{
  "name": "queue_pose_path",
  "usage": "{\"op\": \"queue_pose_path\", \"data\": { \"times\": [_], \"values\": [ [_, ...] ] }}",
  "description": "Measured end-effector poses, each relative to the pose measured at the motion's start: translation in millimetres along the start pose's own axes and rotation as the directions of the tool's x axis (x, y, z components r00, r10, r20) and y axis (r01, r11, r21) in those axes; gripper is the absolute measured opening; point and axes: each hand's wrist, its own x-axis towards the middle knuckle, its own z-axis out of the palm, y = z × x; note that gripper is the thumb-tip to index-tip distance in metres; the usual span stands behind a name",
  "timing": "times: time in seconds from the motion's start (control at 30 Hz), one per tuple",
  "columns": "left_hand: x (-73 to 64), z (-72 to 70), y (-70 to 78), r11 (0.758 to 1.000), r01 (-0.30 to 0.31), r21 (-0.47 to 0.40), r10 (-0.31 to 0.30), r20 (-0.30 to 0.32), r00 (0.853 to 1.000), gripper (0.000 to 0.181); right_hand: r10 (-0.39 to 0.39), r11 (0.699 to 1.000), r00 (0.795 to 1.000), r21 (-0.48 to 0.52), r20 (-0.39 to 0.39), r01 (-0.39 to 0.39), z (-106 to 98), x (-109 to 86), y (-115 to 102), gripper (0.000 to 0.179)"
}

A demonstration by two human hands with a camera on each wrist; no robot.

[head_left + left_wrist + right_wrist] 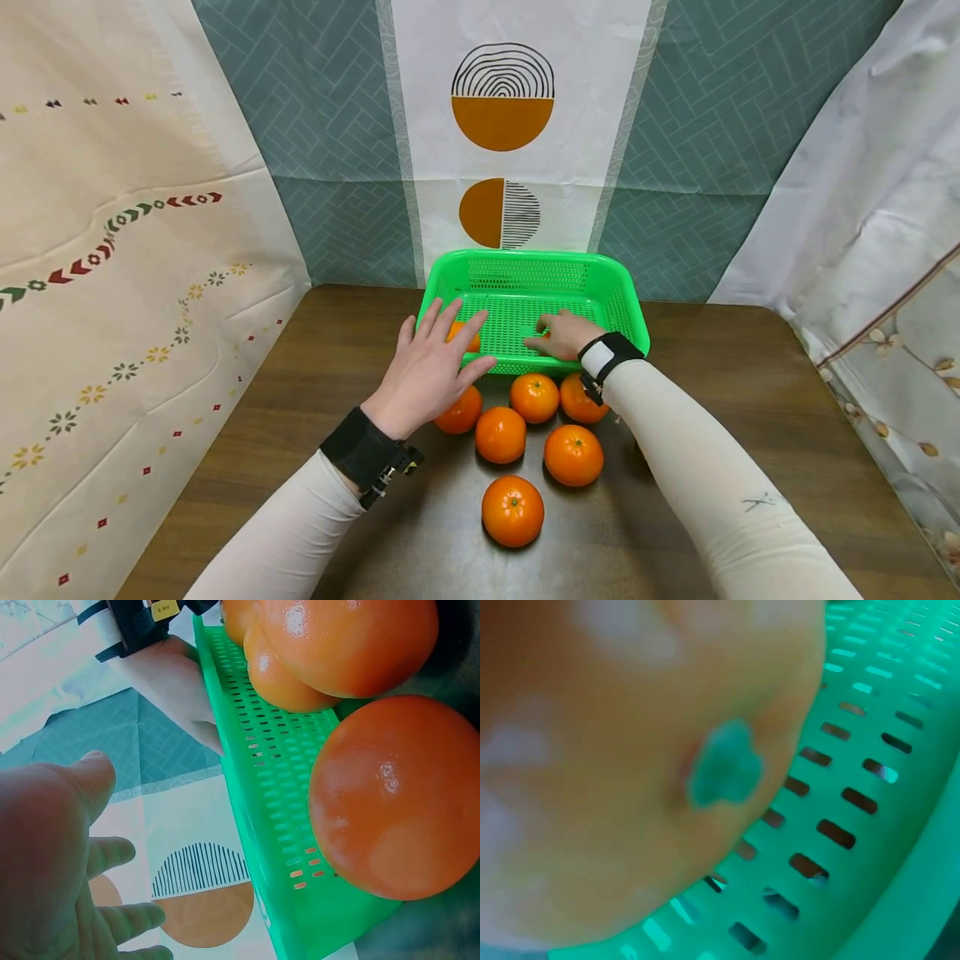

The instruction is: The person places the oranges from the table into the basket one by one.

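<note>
The green basket [525, 256] stands on the wooden table [352, 333], with 1 orange fruit [473, 342] inside its near left corner, partly screened by the left hand [425, 371]. That hand is spread — fingers straight and apart, thumb out to the side — above the same corner of the basket, pinching nothing. The right hand [567, 333] reaches into the basket's right half, its fingers curved round another fruit [547, 335] that shows only as a sliver between finger and thumb; how firmly it is held I cannot tell. On the near side of the basket, 3 fruits [535, 398] sit just beside its wall, 2 fruits [573, 455] lie a little farther from it, and 1 lone fruit [513, 511] is farthest out. The right wrist's black band [613, 357] is over the basket's near right rim; the left wrist's black strap [362, 448] is outside the basket, on its near left side. Directly behind the basket hangs a white cloth panel [592, 50] printed with 2 circles.
</note>
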Motion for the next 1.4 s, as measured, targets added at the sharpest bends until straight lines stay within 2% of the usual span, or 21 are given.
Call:
{"op": "queue_pose_path", "data": {
  "times": [0.33,0.6,0.8,0.97,1.07,1.27,1.4],
  "values": [
    [0.1,-1.4,4.1,1.0,0.0,0.009,0.0,0.0,1.0,0.071,-0.02,1.0,0.999,-0.004,-0.045,0.02,-6,-8.0,-4,0.06],
    [-2.9,-2.5,5.1,1.0,0.015,0.002,-0.015,0.01,1.0,0.072,-0.045,0.999,0.991,0.017,-0.124,0.047,-8,-14.2,-7,0.059],
    [-5.4,-2.7,6.4,1.0,-0.003,-0.008,0.003,0.0,1.0,0.073,-0.066,0.997,0.977,0.023,-0.202,0.072,-12,-25.0,-5,0.062],
    [-11.2,-0.5,6.7,1.0,-0.027,-0.005,0.027,-0.016,1.0,0.073,-0.1,0.995,0.954,-0.015,-0.283,0.1,-17,-42.8,-7,0.065],
    [-15.1,1.5,7.6,0.999,-0.051,0.003,0.051,-0.032,0.998,0.073,-0.141,0.99,0.933,-0.04,-0.33,0.135,-18,-54.3,-8,0.065],
    [-21.8,6.3,10.9,0.994,-0.106,-0.001,0.105,-0.059,0.993,0.073,-0.211,0.977,0.89,-0.088,-0.405,0.192,-14,-74.1,-6,0.071],
    [-25.2,10.3,11.2,0.992,-0.13,-0.006,0.129,-0.068,0.989,0.071,-0.26,0.966,0.851,-0.136,-0.457,0.221,-6,-83.5,-3,0.075]
  ]
}}
